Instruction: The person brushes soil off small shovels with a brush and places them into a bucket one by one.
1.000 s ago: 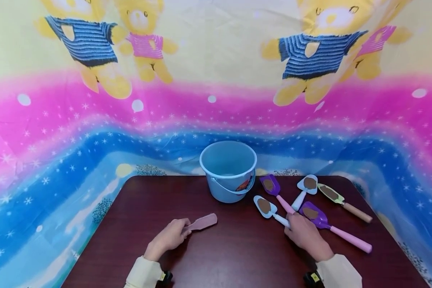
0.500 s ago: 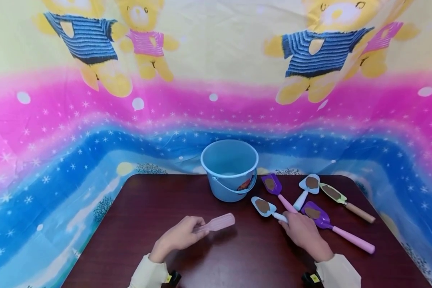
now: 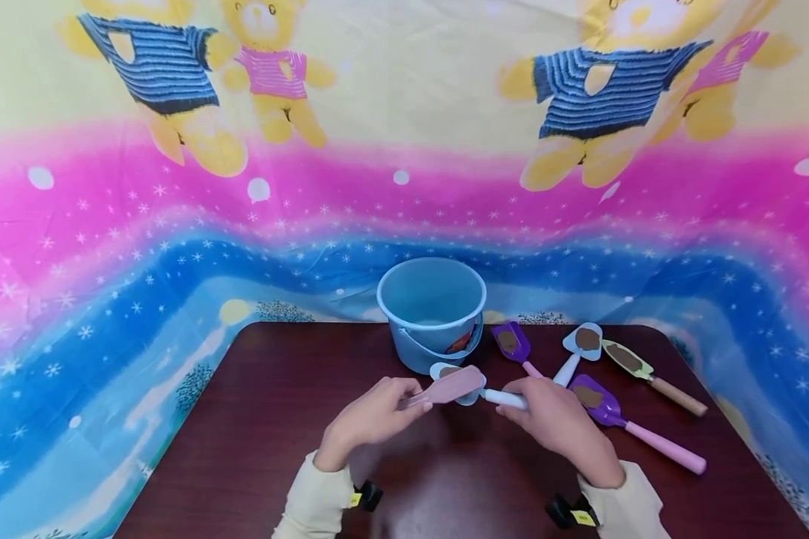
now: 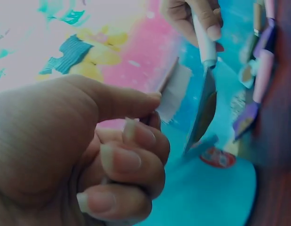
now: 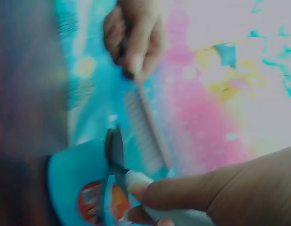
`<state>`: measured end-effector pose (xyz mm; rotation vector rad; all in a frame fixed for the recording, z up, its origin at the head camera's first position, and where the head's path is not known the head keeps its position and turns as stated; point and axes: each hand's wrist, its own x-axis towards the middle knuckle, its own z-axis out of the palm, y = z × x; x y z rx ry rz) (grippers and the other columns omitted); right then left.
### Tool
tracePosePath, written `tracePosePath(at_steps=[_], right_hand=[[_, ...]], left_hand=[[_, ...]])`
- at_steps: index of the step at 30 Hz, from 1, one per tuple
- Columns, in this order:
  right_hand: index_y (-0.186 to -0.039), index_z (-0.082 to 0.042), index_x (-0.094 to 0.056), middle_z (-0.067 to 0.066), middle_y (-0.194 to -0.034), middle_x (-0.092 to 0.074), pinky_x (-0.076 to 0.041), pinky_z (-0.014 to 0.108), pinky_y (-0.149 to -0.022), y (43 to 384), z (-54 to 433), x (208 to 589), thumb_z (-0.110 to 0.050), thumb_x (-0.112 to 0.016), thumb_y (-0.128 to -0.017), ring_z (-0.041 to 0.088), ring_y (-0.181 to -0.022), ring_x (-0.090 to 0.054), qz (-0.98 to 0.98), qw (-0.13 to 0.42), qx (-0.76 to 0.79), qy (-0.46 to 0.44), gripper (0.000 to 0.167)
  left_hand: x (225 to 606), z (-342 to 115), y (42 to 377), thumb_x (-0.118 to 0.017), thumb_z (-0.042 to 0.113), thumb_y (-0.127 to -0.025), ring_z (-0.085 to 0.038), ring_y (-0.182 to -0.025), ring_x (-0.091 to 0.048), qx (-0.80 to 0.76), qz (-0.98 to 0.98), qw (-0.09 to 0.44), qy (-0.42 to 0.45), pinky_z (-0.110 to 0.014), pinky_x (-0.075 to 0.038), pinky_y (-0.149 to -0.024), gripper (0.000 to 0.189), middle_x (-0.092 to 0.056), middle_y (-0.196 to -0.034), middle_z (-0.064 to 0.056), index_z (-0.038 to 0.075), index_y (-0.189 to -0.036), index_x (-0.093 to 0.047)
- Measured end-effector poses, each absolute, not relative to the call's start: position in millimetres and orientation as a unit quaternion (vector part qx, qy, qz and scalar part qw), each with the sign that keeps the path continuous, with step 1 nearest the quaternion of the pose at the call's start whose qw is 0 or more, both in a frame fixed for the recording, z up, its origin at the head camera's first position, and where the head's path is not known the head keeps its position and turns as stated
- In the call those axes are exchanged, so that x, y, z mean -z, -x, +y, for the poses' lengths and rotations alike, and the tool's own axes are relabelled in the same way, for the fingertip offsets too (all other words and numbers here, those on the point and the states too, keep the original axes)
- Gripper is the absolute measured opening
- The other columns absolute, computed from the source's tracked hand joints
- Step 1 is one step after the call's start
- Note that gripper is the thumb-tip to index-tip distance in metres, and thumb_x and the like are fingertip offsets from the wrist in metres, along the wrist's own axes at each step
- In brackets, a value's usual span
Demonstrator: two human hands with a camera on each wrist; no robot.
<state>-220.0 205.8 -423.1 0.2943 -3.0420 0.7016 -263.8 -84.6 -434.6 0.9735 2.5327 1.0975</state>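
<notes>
My left hand (image 3: 375, 413) pinches the thin handle of a pink brush (image 3: 448, 386), whose pale bristles (image 5: 141, 134) show in the right wrist view. In my right hand (image 3: 560, 421) is the light handle of a small pale-blue trowel (image 3: 505, 398), with a brown patch on its blade (image 4: 207, 113). The brush overlaps that blade in the head view and covers much of it. Both are raised over the table, just in front of a light-blue bucket (image 3: 414, 346).
To the right lie two purple scoops with pink handles, one at the back (image 3: 516, 344) and one nearer (image 3: 609, 410). Another pale-blue trowel (image 3: 567, 368) and a green trowel (image 3: 676, 394) lie beyond. All carry brown patches. A printed cloth (image 3: 404, 202) hangs behind the dark table (image 3: 276, 389).
My right hand has lifted the pale-blue trowel from the table and brought it left. My left hand has carried the brush up and right to the trowel's blade.
</notes>
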Motion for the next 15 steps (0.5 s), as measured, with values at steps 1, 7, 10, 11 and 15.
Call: tracePosePath(at_steps=[1, 7, 10, 11, 15], right_hand=[[-0.094, -0.016, -0.077, -0.008, -0.077, -0.069, -0.05, 0.039, -0.068, 220, 204, 418, -0.023, -0.084, -0.085, 0.014, -0.073, -0.062, -0.97, 0.007, -0.223, -0.095, 0.014], [-0.098, -0.015, -0.079, -0.004, -0.079, -0.07, -0.05, 0.039, -0.066, 222, 197, 400, -0.024, -0.085, -0.083, 0.014, -0.068, -0.058, -0.974, 0.018, -0.21, -0.086, 0.019], [-0.099, -0.016, -0.079, -0.003, -0.08, -0.071, -0.051, 0.039, -0.065, 222, 196, 398, -0.024, -0.085, -0.082, 0.014, -0.068, -0.058, -0.974, 0.022, -0.208, -0.083, 0.019], [-0.099, -0.016, -0.079, -0.003, -0.08, -0.071, -0.051, 0.039, -0.066, 222, 195, 398, -0.024, -0.086, -0.082, 0.014, -0.068, -0.059, -0.974, 0.024, -0.208, -0.083, 0.019], [-0.099, -0.013, -0.079, -0.001, -0.08, -0.072, -0.051, 0.039, -0.064, 222, 195, 400, -0.022, -0.086, -0.082, 0.014, -0.067, -0.059, -0.974, 0.028, -0.21, -0.08, 0.02]], left_hand=[[433, -81, 264, -0.064, 0.028, -0.101, -0.007, -0.058, -0.046, -0.374, 0.861, 0.106, -0.328, -0.022, -0.041, -0.056, 0.016, -0.053, -0.067, 0.006, 0.014, -0.094, -0.067], [428, -62, 262, -0.062, 0.027, -0.102, -0.006, -0.058, -0.046, -0.38, 0.865, 0.105, -0.31, -0.022, -0.041, -0.056, 0.016, -0.051, -0.067, 0.005, 0.012, -0.098, -0.066], [430, -57, 261, -0.06, 0.026, -0.102, -0.006, -0.059, -0.045, -0.375, 0.868, 0.105, -0.309, -0.022, -0.04, -0.057, 0.017, -0.048, -0.066, 0.005, 0.012, -0.095, -0.065], [431, -56, 260, -0.06, 0.026, -0.103, -0.006, -0.059, -0.045, -0.374, 0.869, 0.106, -0.307, -0.022, -0.04, -0.057, 0.017, -0.047, -0.066, 0.005, 0.012, -0.095, -0.064], [436, -53, 258, -0.059, 0.026, -0.103, -0.007, -0.059, -0.046, -0.366, 0.878, 0.123, -0.283, -0.023, -0.041, -0.058, 0.015, -0.048, -0.066, 0.004, 0.013, -0.099, -0.063]])
